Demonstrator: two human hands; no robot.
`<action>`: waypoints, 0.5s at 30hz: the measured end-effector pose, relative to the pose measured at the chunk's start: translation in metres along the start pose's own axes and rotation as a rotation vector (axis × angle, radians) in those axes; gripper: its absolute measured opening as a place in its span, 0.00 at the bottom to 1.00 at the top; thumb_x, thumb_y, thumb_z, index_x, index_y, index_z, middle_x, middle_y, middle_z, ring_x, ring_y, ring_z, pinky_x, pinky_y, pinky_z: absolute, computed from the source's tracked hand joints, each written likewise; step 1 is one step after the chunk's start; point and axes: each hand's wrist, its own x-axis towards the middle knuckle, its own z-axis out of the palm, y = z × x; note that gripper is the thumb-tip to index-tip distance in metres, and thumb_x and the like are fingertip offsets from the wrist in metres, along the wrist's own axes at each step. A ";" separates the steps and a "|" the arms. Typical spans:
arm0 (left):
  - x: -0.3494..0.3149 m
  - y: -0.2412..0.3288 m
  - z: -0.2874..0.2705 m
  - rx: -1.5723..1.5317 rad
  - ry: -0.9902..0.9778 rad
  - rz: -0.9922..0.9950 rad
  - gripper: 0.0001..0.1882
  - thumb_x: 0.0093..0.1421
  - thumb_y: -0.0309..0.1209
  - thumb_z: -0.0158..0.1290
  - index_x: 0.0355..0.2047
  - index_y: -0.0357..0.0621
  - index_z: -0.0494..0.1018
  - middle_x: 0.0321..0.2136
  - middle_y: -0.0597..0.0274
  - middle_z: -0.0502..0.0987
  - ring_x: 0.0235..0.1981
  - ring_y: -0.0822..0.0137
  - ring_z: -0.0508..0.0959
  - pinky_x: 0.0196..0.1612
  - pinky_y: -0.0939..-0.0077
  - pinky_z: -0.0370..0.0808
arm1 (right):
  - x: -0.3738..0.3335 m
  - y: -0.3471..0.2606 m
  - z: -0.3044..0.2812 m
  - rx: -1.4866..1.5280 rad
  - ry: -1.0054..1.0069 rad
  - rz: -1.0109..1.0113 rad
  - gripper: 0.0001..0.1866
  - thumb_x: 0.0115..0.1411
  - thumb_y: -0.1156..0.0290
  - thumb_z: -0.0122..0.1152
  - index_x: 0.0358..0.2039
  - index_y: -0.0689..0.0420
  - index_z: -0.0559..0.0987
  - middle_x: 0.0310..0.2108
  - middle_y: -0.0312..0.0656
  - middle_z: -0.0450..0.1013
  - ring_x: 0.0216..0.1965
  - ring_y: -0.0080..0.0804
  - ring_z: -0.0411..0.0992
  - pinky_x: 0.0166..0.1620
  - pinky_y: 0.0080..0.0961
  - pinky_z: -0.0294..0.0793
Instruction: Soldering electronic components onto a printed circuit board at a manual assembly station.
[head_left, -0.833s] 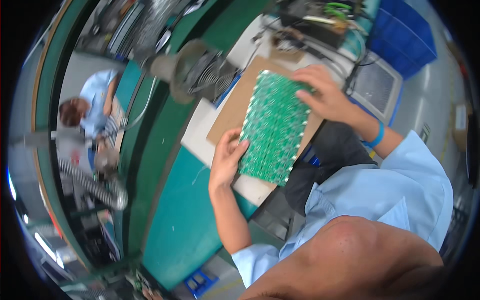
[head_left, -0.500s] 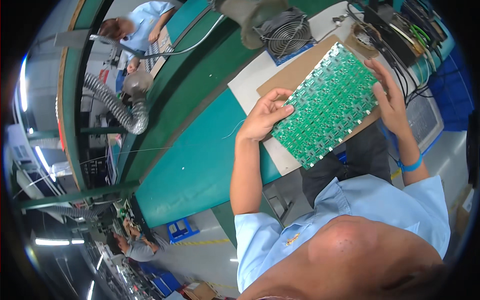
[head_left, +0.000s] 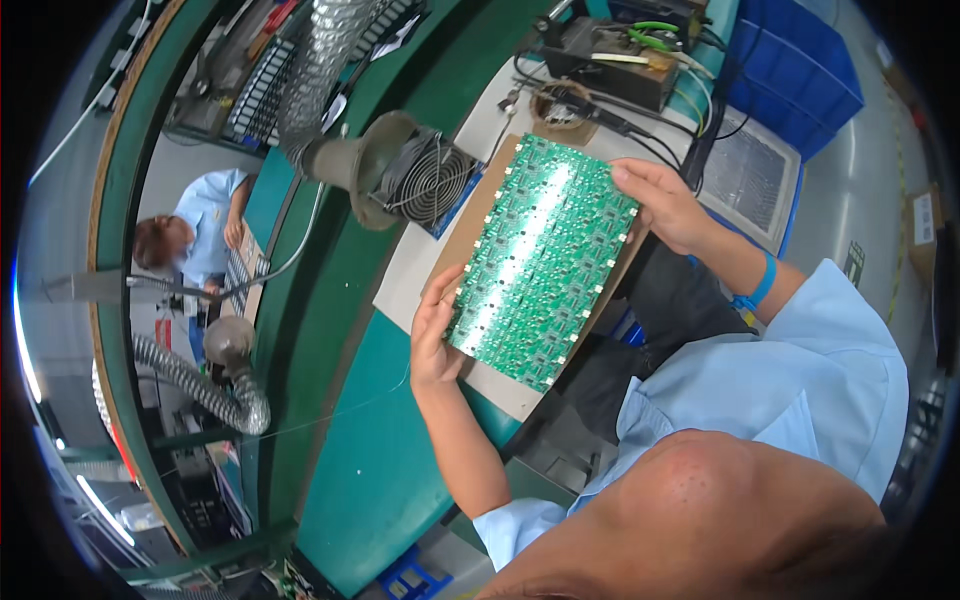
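Left hand (head_left: 435, 330) first: I have its fingers curled partway shut on the board (head_left: 540, 265), along the left long edge near the lower left corner. The board sits between the hands, tilted, over the cardboard (head_left: 462, 232) and the near edge of the desk (head_left: 385, 440); I can't tell whether any part of it rests on what lies beneath. Over at the upper right corner, the right hand (head_left: 668, 205) is bent partly closed, pinching the rim, its underside fingers hidden from me.

I judge the step in hand to be holding the component side up to the light for a look. From this pose, any next move calls for both grips kept to the rim, off the parts, with the two corners turned together.

Against the frame half a second ago, my view has swung round, the left grip sits closer to its corner, the right fingers are less spread, and the board's face now glares down its left half.
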 end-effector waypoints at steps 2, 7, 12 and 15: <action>0.002 -0.002 0.001 -0.012 0.091 0.040 0.21 0.66 0.32 0.49 0.56 0.34 0.66 0.42 0.53 0.79 0.38 0.68 0.80 0.42 0.79 0.76 | -0.004 -0.002 0.000 -0.006 0.032 -0.031 0.16 0.70 0.64 0.48 0.50 0.61 0.74 0.31 0.36 0.74 0.25 0.17 0.71 0.25 0.14 0.73; 0.005 -0.005 -0.009 0.038 0.129 0.058 0.18 0.67 0.33 0.47 0.53 0.35 0.68 0.43 0.52 0.78 0.40 0.65 0.80 0.45 0.76 0.76 | -0.008 0.000 0.001 -0.005 0.031 -0.064 0.16 0.70 0.62 0.49 0.50 0.60 0.73 0.33 0.37 0.74 0.27 0.19 0.72 0.27 0.16 0.75; 0.005 -0.006 -0.009 0.060 0.207 0.098 0.15 0.68 0.33 0.48 0.49 0.35 0.71 0.40 0.54 0.78 0.39 0.67 0.78 0.44 0.76 0.75 | -0.008 0.003 0.002 -0.010 0.008 -0.055 0.16 0.71 0.63 0.48 0.52 0.60 0.71 0.33 0.37 0.74 0.26 0.18 0.72 0.27 0.15 0.75; 0.005 -0.005 -0.003 0.062 0.230 0.103 0.15 0.68 0.34 0.48 0.48 0.36 0.71 0.39 0.55 0.78 0.38 0.68 0.78 0.43 0.76 0.75 | -0.009 0.002 0.002 -0.012 0.005 -0.049 0.17 0.71 0.63 0.47 0.53 0.60 0.71 0.34 0.37 0.74 0.27 0.19 0.72 0.27 0.16 0.75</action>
